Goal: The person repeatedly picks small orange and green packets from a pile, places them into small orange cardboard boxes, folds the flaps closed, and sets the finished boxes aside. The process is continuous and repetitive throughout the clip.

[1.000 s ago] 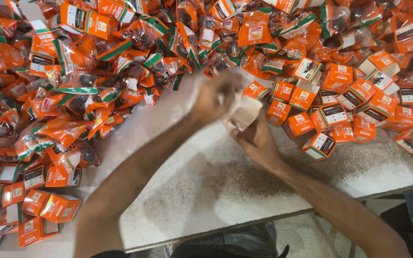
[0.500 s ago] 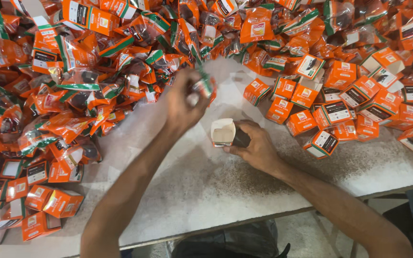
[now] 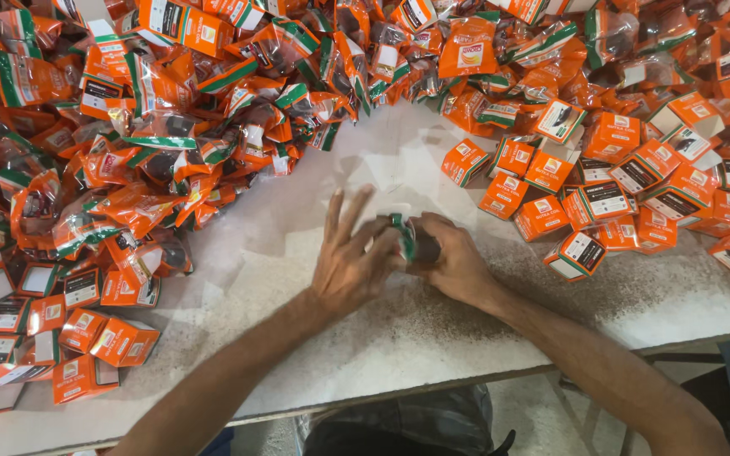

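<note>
We are working at the middle of the pale worktop (image 3: 399, 355), both hands meeting over one small item. Our left hand (image 3: 350, 266) is lying with its fingers spread wide and its thumb side pressing against a small packet (image 3: 405, 239) with a green and orange edge — it is touching rather than gripping. Our right hand (image 3: 454, 262) is curling closed around the same packet and a dark part (image 3: 426, 249) inside or behind it; which of the two, we cannot tell.

The packet is sitting between the two hands, just above the bare stone and well apart from the stock on either side. We are judging it light and soft: thin crinkly film that will slide and buckle under the fingers, with a harder lump within. Taking hold across that firm lump looks surer than pinching the loose film edge, which would likely fold or slip.

To the left and along the top, a heap of orange pouches (image 3: 154, 143) is crowding the worktop — to the right, small orange boxes (image 3: 601, 203) are standing in loose rows, and more boxes (image 3: 86, 338) are lying at the lower left.
</note>
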Motion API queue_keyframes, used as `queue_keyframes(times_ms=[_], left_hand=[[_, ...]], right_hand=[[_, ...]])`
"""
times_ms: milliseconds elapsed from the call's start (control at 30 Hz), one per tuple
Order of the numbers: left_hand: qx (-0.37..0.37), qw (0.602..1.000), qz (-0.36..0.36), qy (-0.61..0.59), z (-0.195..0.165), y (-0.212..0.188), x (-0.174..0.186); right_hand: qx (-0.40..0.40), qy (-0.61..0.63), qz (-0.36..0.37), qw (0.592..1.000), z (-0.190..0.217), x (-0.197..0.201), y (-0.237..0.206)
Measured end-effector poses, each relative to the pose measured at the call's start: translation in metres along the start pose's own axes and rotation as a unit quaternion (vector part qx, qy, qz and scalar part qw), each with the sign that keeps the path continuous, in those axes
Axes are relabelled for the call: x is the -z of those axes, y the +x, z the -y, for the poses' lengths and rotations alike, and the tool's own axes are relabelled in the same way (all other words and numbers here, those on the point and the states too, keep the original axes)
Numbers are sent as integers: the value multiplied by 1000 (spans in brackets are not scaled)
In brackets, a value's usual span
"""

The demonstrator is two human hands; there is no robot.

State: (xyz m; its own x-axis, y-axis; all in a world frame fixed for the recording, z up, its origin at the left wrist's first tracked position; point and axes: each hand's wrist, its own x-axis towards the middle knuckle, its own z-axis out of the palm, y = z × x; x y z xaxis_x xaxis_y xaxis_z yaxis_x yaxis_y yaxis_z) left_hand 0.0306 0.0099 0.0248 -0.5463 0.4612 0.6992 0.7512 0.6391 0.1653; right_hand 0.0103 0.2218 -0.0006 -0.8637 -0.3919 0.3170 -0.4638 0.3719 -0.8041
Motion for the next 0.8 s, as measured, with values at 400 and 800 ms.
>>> queue_keyframes(times_ms=[400, 800], left_hand=[[417, 869, 45, -261, 9, 10, -28], [449, 625, 94, -631, 48, -5, -14]], right_hand=[[-78, 31, -3, 996, 3, -7, -8], [122, -131, -24, 984, -7, -9, -13]])
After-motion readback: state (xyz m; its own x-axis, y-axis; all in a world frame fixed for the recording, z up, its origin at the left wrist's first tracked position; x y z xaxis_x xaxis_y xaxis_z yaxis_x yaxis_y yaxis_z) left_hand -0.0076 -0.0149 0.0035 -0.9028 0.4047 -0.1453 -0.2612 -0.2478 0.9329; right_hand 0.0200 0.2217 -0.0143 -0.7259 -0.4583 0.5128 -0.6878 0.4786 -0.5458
